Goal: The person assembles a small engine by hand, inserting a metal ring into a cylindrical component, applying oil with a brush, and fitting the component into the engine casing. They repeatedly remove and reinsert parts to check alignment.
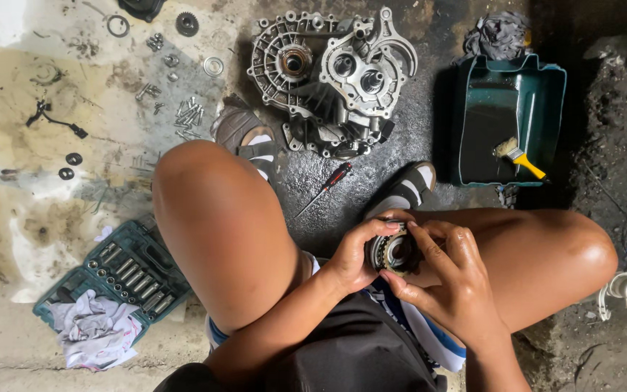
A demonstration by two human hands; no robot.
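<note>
- Squatting on the oil-stained floor point(415, 138), I hold a toothed metal gear point(393, 252) between my knees, just above my lap.
- My left hand point(353, 258) wraps the gear's left rim, thumb arched over the top edge, fingers clenched around the outside.
- My right hand point(448, 279) cups it from the right and below, fingertips pressed on the teeth and front face; both grips are closed on the gear.
- It looks like solid steel, so I judge it heavy for its size and fully stiff, with nothing in it that gives.
- The dark sheen on my fingers and on the floor suggests oil, so I expect the gear to be slippery; the toothed rim offers the surest hold, better than the smooth inner bore.
- The teeth seem sharp-edged, and a drop onto the hard floor could chip them.
- Ahead of my sandalled feet lies a grey cast housing point(328, 76), well apart from my hands.
- A red-handled screwdriver point(326, 189) lies on the floor between my feet.
- To the right sits a green tray point(546, 87) with a yellow-handled brush point(520, 156) inside.
- On the left, an open socket set point(128, 272) lies partly under a rag point(92, 330), loose bolts point(186, 116) scattered beyond.
</note>
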